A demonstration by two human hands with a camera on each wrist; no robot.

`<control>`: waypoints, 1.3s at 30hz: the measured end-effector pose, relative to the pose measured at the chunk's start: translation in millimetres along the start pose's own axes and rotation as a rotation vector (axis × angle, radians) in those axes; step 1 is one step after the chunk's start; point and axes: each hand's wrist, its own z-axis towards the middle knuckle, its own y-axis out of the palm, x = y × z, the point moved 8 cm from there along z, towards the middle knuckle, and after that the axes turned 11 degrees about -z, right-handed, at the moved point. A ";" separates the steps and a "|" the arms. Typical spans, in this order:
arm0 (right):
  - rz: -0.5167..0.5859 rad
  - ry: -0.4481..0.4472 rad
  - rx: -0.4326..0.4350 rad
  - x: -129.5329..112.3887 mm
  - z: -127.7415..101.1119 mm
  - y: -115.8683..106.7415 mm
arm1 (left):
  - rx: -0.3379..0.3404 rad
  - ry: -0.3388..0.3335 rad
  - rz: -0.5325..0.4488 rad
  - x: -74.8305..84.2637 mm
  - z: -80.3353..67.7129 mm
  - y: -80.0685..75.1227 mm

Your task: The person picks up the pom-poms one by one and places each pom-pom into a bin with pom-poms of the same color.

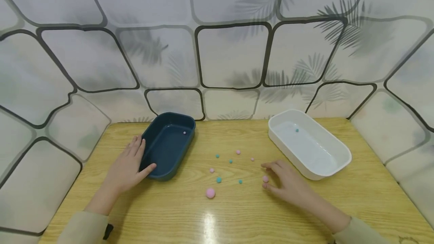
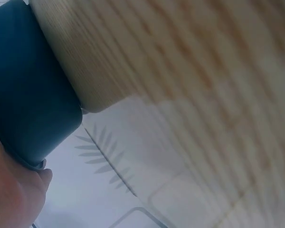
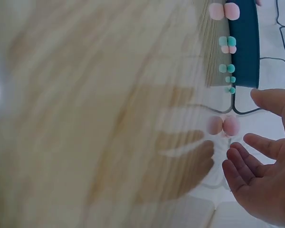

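Observation:
My left hand (image 1: 130, 165) rests open against the near left side of a dark blue tray (image 1: 168, 144), thumb touching its front corner; the tray (image 2: 28, 95) fills the left of the left wrist view. One small pink ball (image 1: 184, 133) lies inside it. My right hand (image 1: 283, 182) hovers open on the table, fingers spread around a small pink ball (image 1: 265, 179), also seen as the pink ball (image 3: 231, 126) by my fingers (image 3: 244, 164). A white tray (image 1: 308, 144) holds one teal ball (image 1: 297, 130). Several pink and teal balls lie between the trays, the largest a pink ball (image 1: 210, 192).
The wooden table (image 1: 237, 214) is boxed in by patterned panels (image 1: 230, 55) at the back and both sides. Bare wood runs along the near edge in front of both hands.

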 end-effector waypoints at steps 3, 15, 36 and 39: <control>0.044 0.010 -0.019 2.0 1.2 3.7 | -0.014 -0.002 0.004 0.7 0.6 0.6; 0.064 -0.035 -0.026 4.0 5.1 14.1 | -0.013 -0.005 -0.005 1.1 -1.3 -0.4; 0.138 -0.008 -0.008 2.0 24.3 3.3 | -0.014 -0.014 -0.014 -0.2 -0.6 1.5; 0.146 -0.009 -0.009 -2.1 29.5 2.9 | -0.016 -0.017 -0.014 -0.4 -0.7 1.6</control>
